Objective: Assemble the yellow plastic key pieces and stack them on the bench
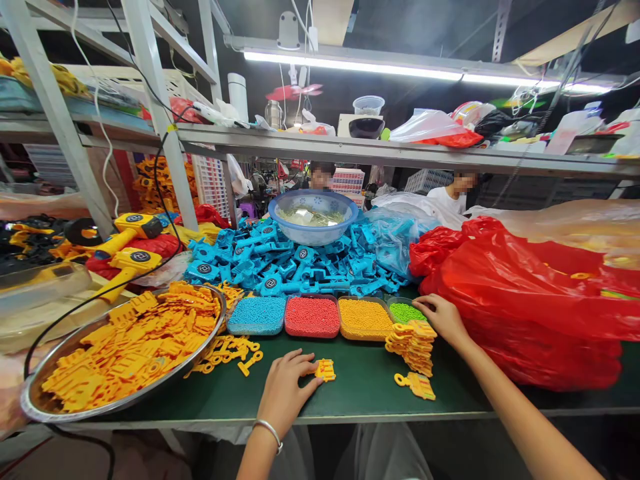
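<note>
My left hand (290, 383), with a bangle at the wrist, pinches the left edge of a small yellow plastic piece (325, 370) on the green table. My right hand (443, 319) reaches to the tray of green beads (405, 312), its fingertips together at the tray's right edge; what they hold, if anything, is too small to tell. Trays of blue beads (257, 315), red beads (312, 316) and yellow beads (365, 318) stand in a row to the left. Beside my right hand is a stack of yellow pieces (413, 345), with another yellow piece (416, 385) lying in front.
A metal bowl of yellow parts (135, 347) stands at the left. Blue parts (280, 263) are heaped behind the trays, under a blue basin (313, 217). A red plastic bag (525, 293) bulges at the right. A metal shelf (350, 148) crosses above; two people sit beyond.
</note>
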Available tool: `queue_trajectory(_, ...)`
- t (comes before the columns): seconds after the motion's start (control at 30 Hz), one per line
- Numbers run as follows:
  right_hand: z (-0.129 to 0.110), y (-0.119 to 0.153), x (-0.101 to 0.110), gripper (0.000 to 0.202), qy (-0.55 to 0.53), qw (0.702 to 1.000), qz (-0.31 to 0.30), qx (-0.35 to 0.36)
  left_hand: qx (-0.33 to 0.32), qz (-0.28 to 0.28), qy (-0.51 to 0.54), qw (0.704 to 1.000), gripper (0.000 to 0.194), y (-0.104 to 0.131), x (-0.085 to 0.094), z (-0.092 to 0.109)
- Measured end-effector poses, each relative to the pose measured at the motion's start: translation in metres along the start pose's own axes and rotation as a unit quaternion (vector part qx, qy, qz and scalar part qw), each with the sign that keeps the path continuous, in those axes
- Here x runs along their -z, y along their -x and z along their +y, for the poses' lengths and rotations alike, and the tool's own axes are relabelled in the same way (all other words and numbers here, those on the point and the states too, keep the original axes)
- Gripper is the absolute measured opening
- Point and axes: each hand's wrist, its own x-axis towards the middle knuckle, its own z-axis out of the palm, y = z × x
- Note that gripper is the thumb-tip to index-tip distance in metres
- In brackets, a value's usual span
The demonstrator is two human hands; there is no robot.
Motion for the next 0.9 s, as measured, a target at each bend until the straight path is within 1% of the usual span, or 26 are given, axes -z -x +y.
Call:
queue_trajectory(0.03, -0.010, 0.005, 0.005, 0.033, -0.010, 0.999, 0.035, -0.005, 0.000, 0.000, 0.001, 1.000, 0.018, 0.000, 0.000, 0.000)
queue_trajectory(0.1, -0.038, 0.022, 0.013, 0.037, -0.039, 0.993, 0.107, -0.013, 0.002, -0.001, 0.001, 1.000, 0.017, 0.000, 0.000, 0.001)
queue_trajectory(0.13, -0.057, 0.034, 0.014, 0.035, -0.089, 0.983, 0.161, -0.016, 0.003, -0.002, 0.000, 1.000, 0.016, 0.000, 0.001, 0.001)
queue_trajectory(0.17, -0.077, 0.046, 0.012, 0.032, -0.138, 0.974, 0.181, -0.013, 0.005, -0.003, 0.000, 1.000, 0.016, -0.001, 0.001, 0.002)
queue_trajectory(0.2, -0.098, 0.060, 0.007, 0.030, -0.183, 0.968, 0.171, -0.005, 0.006, -0.004, -0.001, 1.000, 0.016, -0.001, 0.001, 0.002)
queue_trajectory(0.23, -0.119, 0.073, -0.001, 0.029, -0.226, 0.964, 0.139, -0.001, 0.007, -0.005, -0.003, 1.000, 0.016, -0.001, 0.001, 0.002)
queue_trajectory(0.3, -0.155, 0.096, -0.025, 0.027, -0.287, 0.957, 0.031, -0.006, 0.010, -0.009, -0.008, 1.000, 0.017, -0.001, 0.001, 0.002)
queue_trajectory(0.33, -0.169, 0.104, -0.040, 0.027, -0.303, 0.953, -0.017, -0.011, 0.011, -0.011, -0.010, 1.000, 0.017, -0.001, 0.001, 0.002)
queue_trajectory(0.4, -0.187, 0.113, -0.065, 0.029, -0.314, 0.947, -0.051, -0.040, 0.009, -0.014, -0.015, 1.000, 0.016, -0.001, 0.001, 0.003)
queue_trajectory(0.47, -0.193, 0.115, -0.082, 0.030, -0.310, 0.947, -0.067, -0.059, 0.008, -0.017, -0.017, 1.000, 0.016, -0.001, 0.001, 0.003)
queue_trajectory(0.53, -0.192, 0.113, -0.089, 0.029, -0.298, 0.949, -0.086, -0.060, 0.009, -0.019, -0.019, 1.000, 0.015, -0.001, 0.002, 0.004)
queue_trajectory(0.67, -0.188, 0.112, -0.088, 0.028, -0.263, 0.957, -0.122, -0.030, 0.008, -0.016, -0.014, 1.000, 0.016, -0.001, 0.001, 0.003)
queue_trajectory(0.77, -0.188, 0.114, -0.088, 0.031, -0.253, 0.960, -0.117, -0.011, 0.001, -0.009, -0.007, 1.000, 0.016, 0.000, 0.000, 0.002)
queue_trajectory(0.83, -0.187, 0.115, -0.088, 0.033, -0.276, 0.955, -0.110, -0.019, 0.000, -0.009, -0.007, 1.000, 0.016, 0.000, 0.000, 0.001)
queue_trajectory(0.9, -0.185, 0.114, -0.088, 0.036, -0.317, 0.943, -0.096, -0.044, 0.001, -0.009, -0.009, 1.000, 0.016, 0.000, -0.001, 0.001)
